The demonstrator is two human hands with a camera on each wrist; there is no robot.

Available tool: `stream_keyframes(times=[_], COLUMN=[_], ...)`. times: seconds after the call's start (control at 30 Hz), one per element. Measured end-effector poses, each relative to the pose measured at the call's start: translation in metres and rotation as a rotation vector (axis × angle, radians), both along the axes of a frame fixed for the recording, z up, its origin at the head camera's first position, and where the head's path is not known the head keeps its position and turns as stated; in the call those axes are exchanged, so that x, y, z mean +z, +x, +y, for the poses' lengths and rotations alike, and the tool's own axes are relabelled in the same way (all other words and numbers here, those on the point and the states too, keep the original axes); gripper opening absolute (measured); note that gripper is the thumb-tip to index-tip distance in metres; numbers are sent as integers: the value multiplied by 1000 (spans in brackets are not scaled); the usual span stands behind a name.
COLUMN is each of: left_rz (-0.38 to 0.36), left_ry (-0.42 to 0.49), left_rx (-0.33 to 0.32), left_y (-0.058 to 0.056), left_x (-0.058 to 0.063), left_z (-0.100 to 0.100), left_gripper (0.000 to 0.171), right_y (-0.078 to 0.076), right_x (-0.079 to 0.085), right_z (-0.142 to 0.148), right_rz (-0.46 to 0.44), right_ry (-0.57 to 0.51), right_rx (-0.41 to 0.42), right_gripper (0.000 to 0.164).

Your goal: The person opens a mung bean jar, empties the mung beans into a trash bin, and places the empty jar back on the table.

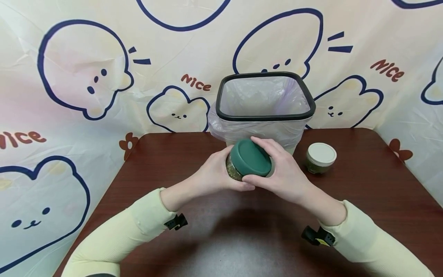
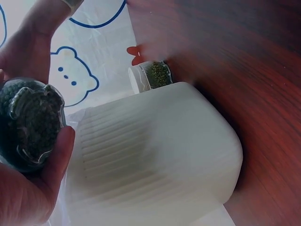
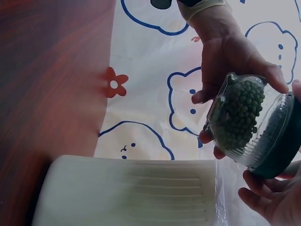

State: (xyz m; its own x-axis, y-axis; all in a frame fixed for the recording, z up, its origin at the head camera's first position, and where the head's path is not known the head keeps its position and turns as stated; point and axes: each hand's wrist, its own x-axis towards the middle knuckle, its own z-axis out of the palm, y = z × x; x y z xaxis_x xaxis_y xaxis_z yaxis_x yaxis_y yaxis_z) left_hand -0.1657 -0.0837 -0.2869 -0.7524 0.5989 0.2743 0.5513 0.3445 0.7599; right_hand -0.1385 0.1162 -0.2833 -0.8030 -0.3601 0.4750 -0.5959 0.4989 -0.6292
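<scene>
Both hands hold up a clear jar (image 3: 237, 115) of small green beads or beans, tilted above the table. Around its glass body curls my left hand (image 1: 215, 172). My right hand (image 1: 284, 171) grips the dark green lid (image 1: 252, 157) by its rim, thumb at the near side and fingers at the far side. The lid sits on the jar. In the left wrist view the jar's underside (image 2: 37, 120) faces the camera. A second jar (image 1: 321, 157), with a white lid and green contents, stands on the table to the right of my right hand.
Just behind the hands stands a pale bin (image 1: 265, 117) with a black rim and a thin plastic liner. The brown table (image 1: 166, 154) meets a cartoon-printed sheet (image 1: 173, 57) at the back and sides.
</scene>
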Motion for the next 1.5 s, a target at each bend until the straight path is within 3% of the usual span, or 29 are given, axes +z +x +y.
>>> stream_keyframes(times=[0.33, 0.67, 0.77, 0.93, 1.13, 1.3, 1.5], left_rz=[17, -29, -25, -10, 9, 5, 5], left_ry=[-3, 17, 23, 12, -10, 0, -2], left_rx=[-37, -170, -180, -115, -11, 6, 13], left_y=[0, -3, -3, -1, -1, -1, -1], left_x=[0, 0, 0, -1, -2, -1, -2], left_z=[0, -3, -4, -3, -2, -2, -1], left_gripper=[71, 68, 67, 68, 72, 73, 71], right_y=[-3, -7, -8, -7, -2, 0, -1], right_x=[-4, -6, -6, -5, -3, -1, -1], right_z=[3, 8, 9, 8, 5, 1, -1], right_rz=[62, 106, 100, 32, 26, 15, -35], right_ry=[-36, -24, -21, -3, 36, 56, 41], right_rx=[40, 161, 184, 176, 84, 14, 3], right_gripper=[77, 82, 83, 82, 84, 86, 85])
